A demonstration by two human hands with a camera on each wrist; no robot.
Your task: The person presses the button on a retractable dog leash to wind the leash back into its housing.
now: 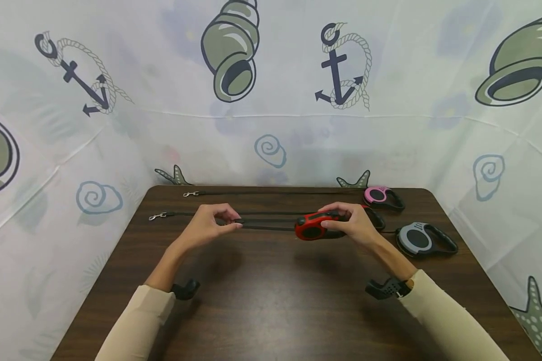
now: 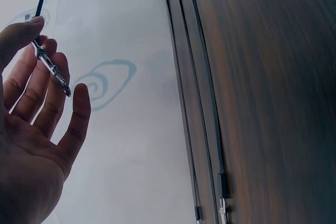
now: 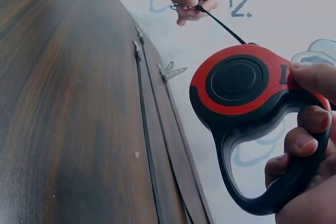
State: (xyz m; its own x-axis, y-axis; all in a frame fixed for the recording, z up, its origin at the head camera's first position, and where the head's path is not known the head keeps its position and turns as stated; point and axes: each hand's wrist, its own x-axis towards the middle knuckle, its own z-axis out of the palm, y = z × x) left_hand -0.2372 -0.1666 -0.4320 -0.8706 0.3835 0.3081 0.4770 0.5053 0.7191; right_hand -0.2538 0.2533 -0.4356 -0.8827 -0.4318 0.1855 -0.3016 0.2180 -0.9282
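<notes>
My right hand [image 1: 358, 225] grips the black looped handle of a red and black retractable dog leash [image 1: 310, 228], with its thumb on the red casing. The leash is held up over the table. A short length of black strap [image 3: 223, 24] runs from it to my left hand [image 1: 204, 223], whose thumb and fingertips pinch the strap end at the metal clip. That silver clip [image 2: 52, 69] lies across the fingers in the left wrist view. Behind the hands, a pink leash [image 1: 376, 194] and a grey leash [image 1: 415, 238] rest on the table.
Another red-trimmed leash handle [image 1: 375, 218] is partly hidden behind my right hand. Black straps lie stretched leftward over the brown table [image 1: 271, 311], with metal clips [image 1: 190, 193] at their left ends. Patterned white cloth [image 1: 271, 150] hangs behind and beside the table.
</notes>
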